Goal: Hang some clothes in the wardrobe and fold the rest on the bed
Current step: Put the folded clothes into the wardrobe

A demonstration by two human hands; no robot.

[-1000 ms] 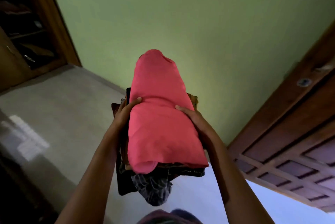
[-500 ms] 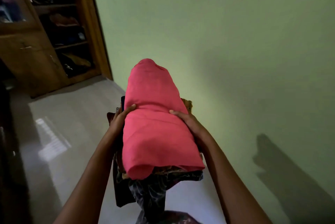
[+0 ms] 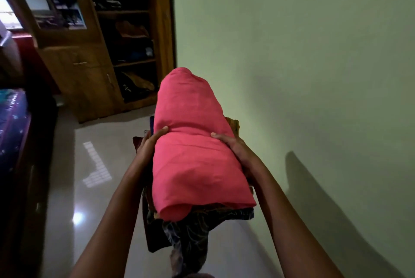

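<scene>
I carry a stack of folded clothes in front of me, topped by a pink folded cloth [image 3: 193, 142]. Darker patterned garments [image 3: 190, 232] hang out beneath it. My left hand [image 3: 149, 145] grips the stack's left side, thumb on the pink cloth. My right hand [image 3: 233, 146] grips the right side, thumb over the top edge. The wooden wardrobe [image 3: 94, 68] stands ahead at the upper left. Its right section is open, showing shelves with clothes [image 3: 132, 30]. The bed's edge [image 3: 11, 124] with a blue-purple cover shows at the far left.
A pale green wall [image 3: 303, 53] runs along my right. The glossy tiled floor [image 3: 89, 165] stretches between me and the wardrobe. Dark furniture beside the bed lines the left edge of the view.
The view has swung left: the wooden door on the right has left the frame and the wardrobe has come closer and more central. My hands hold the stack the same way.
</scene>
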